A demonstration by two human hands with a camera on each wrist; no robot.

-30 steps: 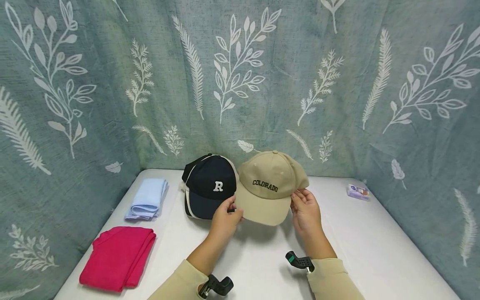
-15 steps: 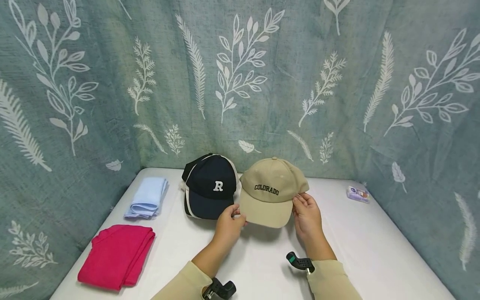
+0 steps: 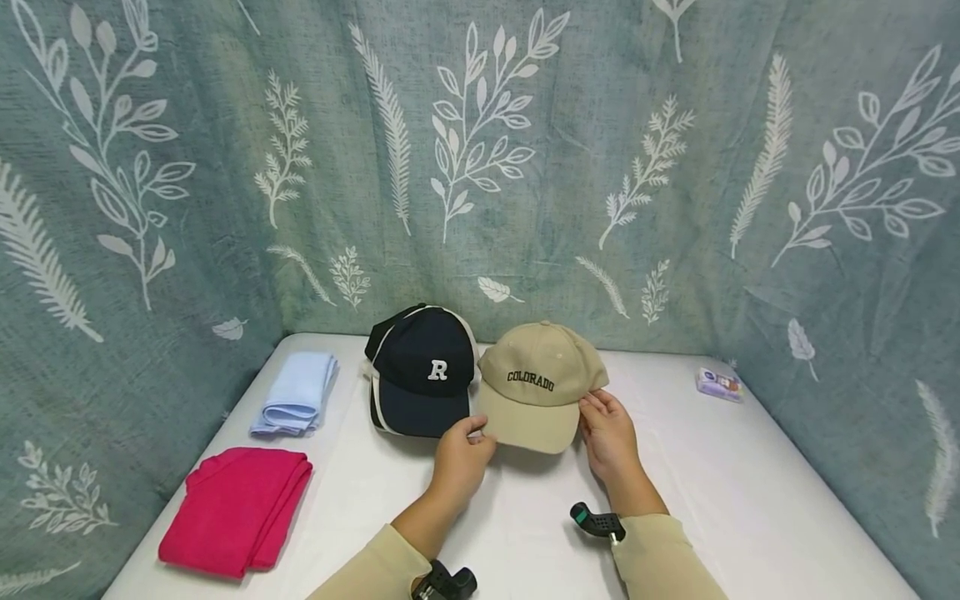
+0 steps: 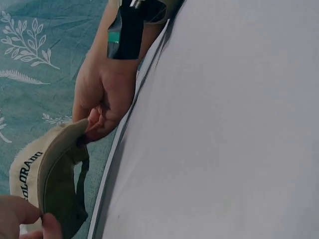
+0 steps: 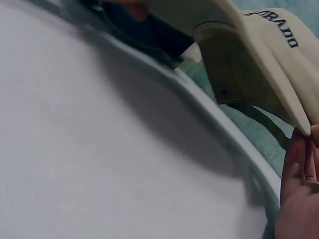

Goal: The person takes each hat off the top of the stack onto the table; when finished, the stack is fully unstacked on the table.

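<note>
A beige baseball cap (image 3: 536,375) lettered COLORADO tilts toward me in the head view, beside a navy baseball cap (image 3: 420,358) with a white R. My left hand (image 3: 462,458) pinches the left edge of the beige brim between thumb and fingers. At the cap's right side, where brim meets crown, my right hand (image 3: 611,433) pinches the edge. The right wrist view shows the beige cap's hollow underside (image 5: 234,69) and back strap, with a shadow on the white table below. In the left wrist view the lettered front (image 4: 27,172) faces left.
A folded light blue cloth (image 3: 296,392) and a folded magenta cloth (image 3: 236,508) lie along the left side of the white table (image 3: 750,500). A small purple-and-white packet (image 3: 718,384) sits at the far right. Patterned green curtains (image 3: 480,167) enclose the back and sides.
The beige cap has come down slightly and a little nearer, held by both hands. My left hand has shifted right and toward me along the brim; the navy cap stays put.
</note>
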